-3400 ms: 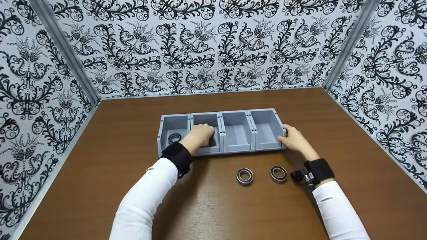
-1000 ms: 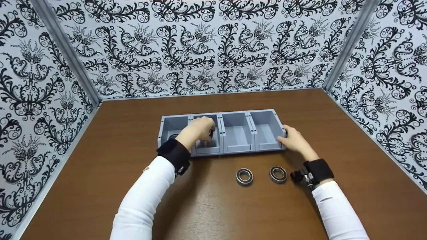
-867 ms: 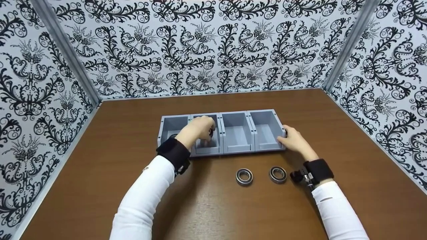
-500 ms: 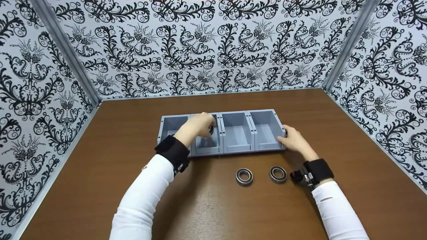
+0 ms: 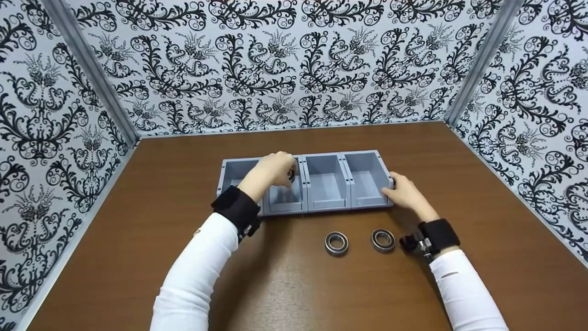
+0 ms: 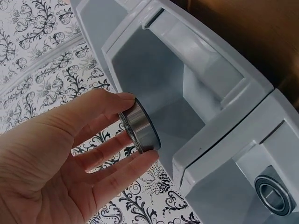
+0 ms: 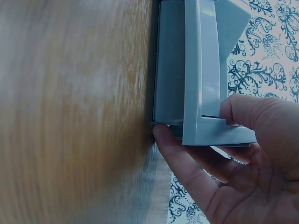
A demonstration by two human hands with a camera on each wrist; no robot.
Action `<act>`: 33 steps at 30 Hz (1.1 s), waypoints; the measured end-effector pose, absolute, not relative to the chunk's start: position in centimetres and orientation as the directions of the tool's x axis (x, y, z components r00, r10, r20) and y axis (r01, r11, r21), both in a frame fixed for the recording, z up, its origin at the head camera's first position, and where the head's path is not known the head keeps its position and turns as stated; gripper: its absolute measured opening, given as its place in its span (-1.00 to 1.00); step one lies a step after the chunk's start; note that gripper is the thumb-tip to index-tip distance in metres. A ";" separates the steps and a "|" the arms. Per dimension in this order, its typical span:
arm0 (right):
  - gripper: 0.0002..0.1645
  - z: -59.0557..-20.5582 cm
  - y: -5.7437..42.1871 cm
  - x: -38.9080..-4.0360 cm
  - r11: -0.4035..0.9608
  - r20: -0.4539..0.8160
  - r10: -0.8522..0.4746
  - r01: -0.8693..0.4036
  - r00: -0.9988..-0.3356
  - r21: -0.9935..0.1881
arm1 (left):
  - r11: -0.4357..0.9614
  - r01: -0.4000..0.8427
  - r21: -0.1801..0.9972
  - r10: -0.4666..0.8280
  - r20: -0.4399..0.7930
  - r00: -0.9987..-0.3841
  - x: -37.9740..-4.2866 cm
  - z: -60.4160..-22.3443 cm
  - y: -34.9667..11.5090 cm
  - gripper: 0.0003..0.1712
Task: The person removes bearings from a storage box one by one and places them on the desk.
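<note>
My left hand (image 5: 273, 171) is above the second compartment from the left of a grey row of bins (image 5: 327, 205). It pinches a metal bearing (image 6: 144, 129) between thumb and fingers, tilted on its side at the compartment's opening. Another bearing (image 6: 260, 192) lies in the leftmost compartment, hidden behind the left arm in the head view. At the row's right end, my right hand (image 5: 406, 192) grips the outer wall, thumb inside and fingers outside. One fingertip (image 7: 162, 133) sits low by the bin's bottom edge, close to the table.
Two more bearings lie flat on the brown table in front of the bins: one nearer the middle (image 5: 336, 253), and a right-hand bearing (image 5: 383, 250) close to the right wrist strap (image 5: 439, 233). Patterned walls (image 5: 294, 69) enclose the table's back and sides.
My left hand has risen from inside the second compartment, lifting the bearing with it. The left forearm now covers the leftmost compartment's bearing. My right hand stays in place on the end wall.
</note>
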State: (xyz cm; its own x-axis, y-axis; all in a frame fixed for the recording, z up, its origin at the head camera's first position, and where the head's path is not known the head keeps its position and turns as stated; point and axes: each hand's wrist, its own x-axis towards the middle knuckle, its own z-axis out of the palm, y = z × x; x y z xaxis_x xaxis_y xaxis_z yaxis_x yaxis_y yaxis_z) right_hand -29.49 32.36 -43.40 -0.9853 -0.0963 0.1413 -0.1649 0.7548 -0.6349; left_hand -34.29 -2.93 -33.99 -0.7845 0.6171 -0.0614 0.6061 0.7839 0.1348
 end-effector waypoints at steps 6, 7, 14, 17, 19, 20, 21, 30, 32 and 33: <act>-0.45 -43.4 32.4 -29.4 0.757 0.147 -0.097 -0.169 -0.984 -0.631 | 0.783 0.610 0.120 0.619 -0.050 -0.784 -34.1 -33.6 -2.9 -0.69; -0.45 -43.4 32.4 -29.4 0.758 0.147 -0.096 -0.168 -0.984 -0.630 | 0.783 0.610 0.120 0.618 -0.046 -0.785 -34.1 -33.5 -2.9 -0.69; -0.43 -43.3 32.3 -29.4 0.754 0.128 -0.092 -0.153 -0.988 -0.639 | 0.781 0.609 0.138 0.617 -0.028 -0.786 -33.9 -33.3 -3.0 -0.71; -0.43 -43.3 32.3 -29.4 0.754 0.128 -0.089 -0.151 -0.988 -0.640 | 0.784 0.603 0.146 0.613 -0.033 -0.789 -33.7 -33.2 -3.1 -0.71; -0.43 -43.3 32.3 -29.4 0.755 0.127 -0.087 -0.149 -0.988 -0.639 | 0.784 0.604 0.144 0.613 -0.034 -0.789 -33.5 -33.1 -3.2 -0.70; -0.43 -43.3 32.3 -29.4 0.755 0.127 -0.087 -0.148 -0.988 -0.639 | 0.784 0.604 0.144 0.614 -0.036 -0.788 -33.4 -33.1 -3.2 -0.69; -0.43 -43.3 32.3 -29.4 0.755 0.126 -0.087 -0.148 -0.988 -0.638 | 0.782 0.608 0.140 0.617 -0.032 -0.786 -33.3 -33.0 -3.3 -0.69; -0.41 -43.4 32.3 -29.5 0.761 0.124 -0.082 -0.143 -0.989 -0.633 | 0.750 0.641 0.163 0.650 -0.004 -0.760 -32.3 -32.3 -3.9 -0.71; -0.41 -43.4 32.3 -29.5 0.759 0.127 -0.082 -0.144 -0.989 -0.634 | 0.745 0.646 0.166 0.655 -0.002 -0.755 -32.0 -32.1 -4.0 -0.71; -0.41 -43.4 32.3 -29.5 0.760 0.128 -0.080 -0.144 -0.988 -0.634 | 0.745 0.647 0.163 0.657 -0.004 -0.754 -31.9 -32.1 -4.0 -0.70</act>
State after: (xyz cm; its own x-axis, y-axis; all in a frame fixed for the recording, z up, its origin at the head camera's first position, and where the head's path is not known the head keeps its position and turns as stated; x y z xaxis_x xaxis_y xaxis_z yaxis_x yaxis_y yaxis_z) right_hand -29.49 32.31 -43.35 -0.9885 -0.0805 0.1283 -0.1442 0.7598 -0.6339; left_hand -31.94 -4.04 -32.07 -0.7542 0.6566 -0.0039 0.6473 0.7445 0.1632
